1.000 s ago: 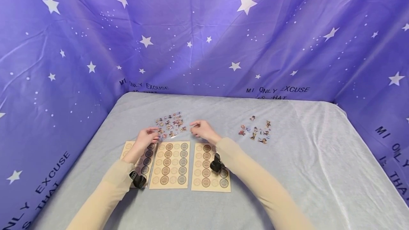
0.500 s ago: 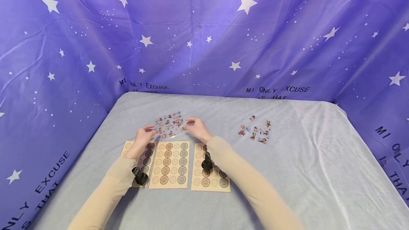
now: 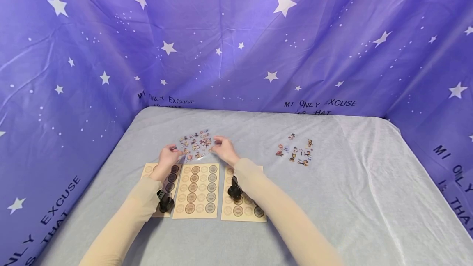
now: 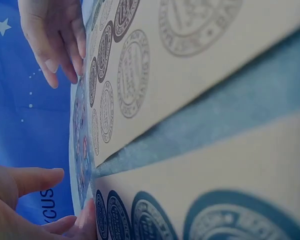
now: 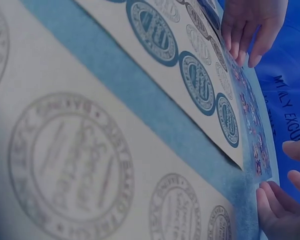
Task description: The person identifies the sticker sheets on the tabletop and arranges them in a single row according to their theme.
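Note:
A clear sheet of small colourful cartoon stickers (image 3: 195, 146) lies on the cloth-covered table, left of the middle. My left hand (image 3: 168, 157) is at its near left corner, fingertips right at the edge. At the sheet's right edge is my right hand (image 3: 224, 151), its fingers touching down beside the stickers. Both wrist views show thumb and fingers held apart, on the left hand (image 4: 35, 200) and on the right hand (image 5: 285, 200). Just below the sticker sheet lies a cream sheet of round labels (image 3: 201, 192), printed in brown and grey-blue rings.
Two more cream label sheets flank the middle one: the left label sheet (image 3: 173, 180) and the right label sheet (image 3: 238, 212), both partly under my forearms. Farther right lies a second group of cartoon stickers (image 3: 295, 155). A purple star-patterned curtain (image 3: 236, 65) rises behind the table.
My right hand has moved left onto the right edge of the sticker sheet. The left hand has shifted slightly at the near left corner; the sheets stay in place.

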A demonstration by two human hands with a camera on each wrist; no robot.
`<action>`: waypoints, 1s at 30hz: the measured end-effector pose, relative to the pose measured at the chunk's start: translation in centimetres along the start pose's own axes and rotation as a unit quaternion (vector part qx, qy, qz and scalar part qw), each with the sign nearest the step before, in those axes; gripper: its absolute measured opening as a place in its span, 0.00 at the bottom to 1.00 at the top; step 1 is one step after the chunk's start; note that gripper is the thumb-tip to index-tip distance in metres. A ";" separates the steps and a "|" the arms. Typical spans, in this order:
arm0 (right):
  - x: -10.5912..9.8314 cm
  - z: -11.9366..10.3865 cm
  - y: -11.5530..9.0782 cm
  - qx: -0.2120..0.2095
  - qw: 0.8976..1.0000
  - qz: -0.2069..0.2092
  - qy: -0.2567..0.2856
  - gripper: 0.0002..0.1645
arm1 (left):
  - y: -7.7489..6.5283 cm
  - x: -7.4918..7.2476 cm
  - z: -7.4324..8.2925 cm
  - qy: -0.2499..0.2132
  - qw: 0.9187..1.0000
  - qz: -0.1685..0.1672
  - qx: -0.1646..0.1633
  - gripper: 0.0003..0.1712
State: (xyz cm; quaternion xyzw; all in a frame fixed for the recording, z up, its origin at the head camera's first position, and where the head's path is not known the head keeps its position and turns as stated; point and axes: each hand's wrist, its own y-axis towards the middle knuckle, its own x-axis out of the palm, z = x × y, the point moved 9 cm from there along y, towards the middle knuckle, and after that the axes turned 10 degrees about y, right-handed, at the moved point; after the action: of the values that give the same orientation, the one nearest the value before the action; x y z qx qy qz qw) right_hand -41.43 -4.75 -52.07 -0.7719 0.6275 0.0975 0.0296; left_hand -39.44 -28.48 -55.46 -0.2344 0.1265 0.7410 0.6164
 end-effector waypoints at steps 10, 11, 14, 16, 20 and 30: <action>1.4 7.9 4.0 0.009 1.000 0.013 -0.005 0.29 | -0.7 -0.1 1.1 0.094 0.995 0.008 -0.030 0.34; 1.4 7.9 3.9 0.017 1.000 0.012 -0.008 0.29 | -0.7 0.0 1.2 0.093 0.995 0.004 -0.024 0.34; 1.5 8.7 4.4 0.011 1.000 0.015 -0.013 0.29 | -0.7 -0.1 1.7 0.111 0.994 0.003 -0.022 0.36; 1.6 9.5 4.7 0.015 1.000 0.020 -0.016 0.29 | -2.2 -0.2 3.5 0.122 0.992 -0.001 -0.020 0.36; 1.6 9.8 4.8 0.030 0.999 0.022 -0.027 0.29 | -6.1 -0.7 7.9 0.167 0.985 -0.009 -0.047 0.34; 1.0 7.5 3.4 0.030 0.999 0.028 0.016 0.24 | -7.8 -1.2 9.3 0.159 0.985 0.033 -0.051 0.26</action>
State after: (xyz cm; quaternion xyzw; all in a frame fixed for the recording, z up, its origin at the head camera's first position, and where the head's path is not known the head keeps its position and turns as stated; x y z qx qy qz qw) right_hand -45.44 -5.21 -59.32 -0.7541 0.6521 0.0667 0.0397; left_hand -33.52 -23.44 -46.06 -0.3757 0.1925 0.7198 0.5511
